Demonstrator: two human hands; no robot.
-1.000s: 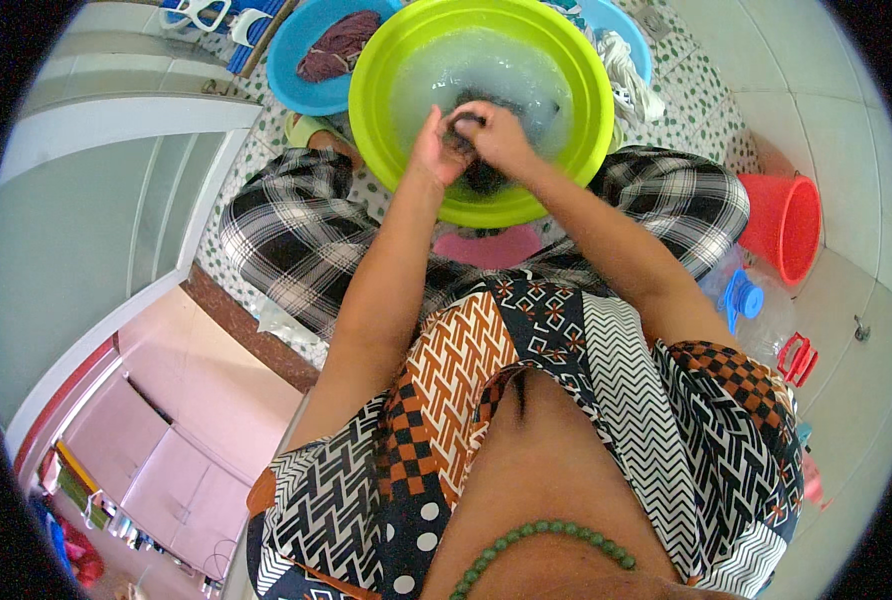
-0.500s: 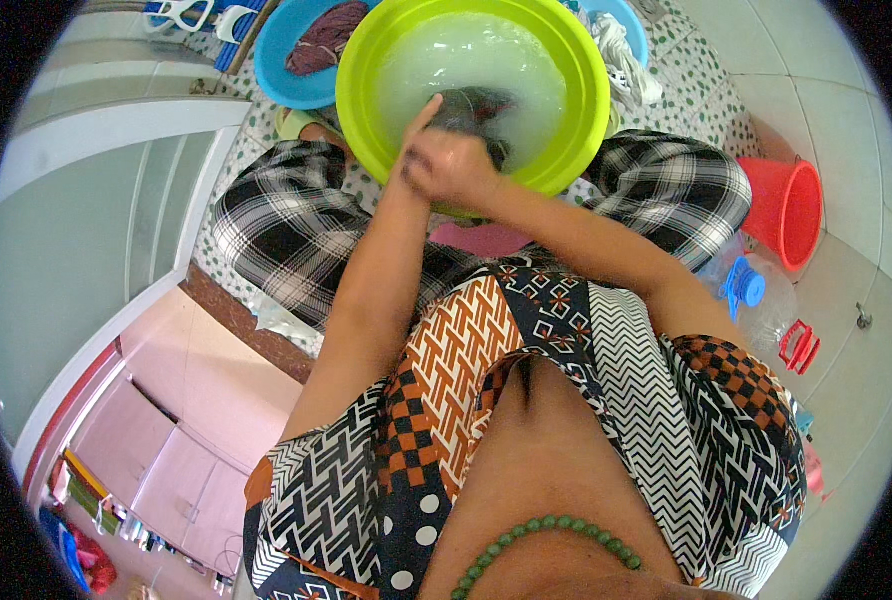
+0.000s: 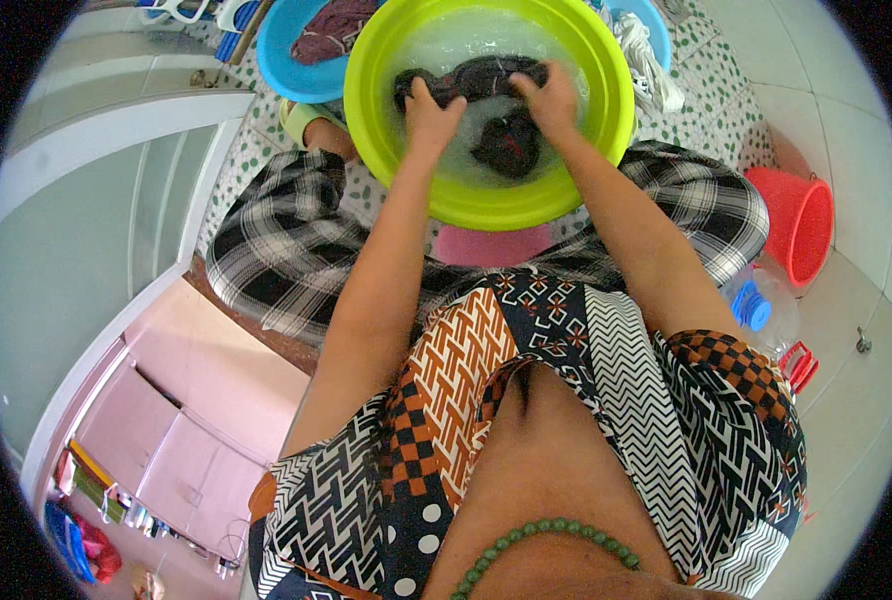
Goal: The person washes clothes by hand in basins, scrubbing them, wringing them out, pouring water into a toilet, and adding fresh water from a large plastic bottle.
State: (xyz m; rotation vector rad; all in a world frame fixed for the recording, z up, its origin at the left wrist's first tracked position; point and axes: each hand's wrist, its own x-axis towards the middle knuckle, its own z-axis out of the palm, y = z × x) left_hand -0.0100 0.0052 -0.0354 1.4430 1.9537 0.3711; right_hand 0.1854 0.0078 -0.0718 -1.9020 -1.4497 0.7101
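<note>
A dark wet garment (image 3: 481,80) is stretched between my hands over the cloudy water of a lime-green basin (image 3: 611,110). My left hand (image 3: 431,112) grips its left end, and my right hand (image 3: 549,100) has its right end between thumb and fingers. Part of the dark cloth, with a reddish streak, bunches in the water below, nearer to me. Its exact kind of garment cannot be made out. Under the basin's near edge shows a pink stool or support (image 3: 491,245), between my knees.
A blue basin (image 3: 274,60) with maroon cloth stands at far left; another blue basin (image 3: 651,25) with white cloth hanging over its rim is at far right. To the right are a red bucket (image 3: 811,235) and a clear plastic bottle (image 3: 776,310). A glass-panelled door (image 3: 96,250) stands left.
My hands were together at the basin's near side, crossed over the dark cloth. Now they are apart, farther into the basin, with the garment spread between them.
</note>
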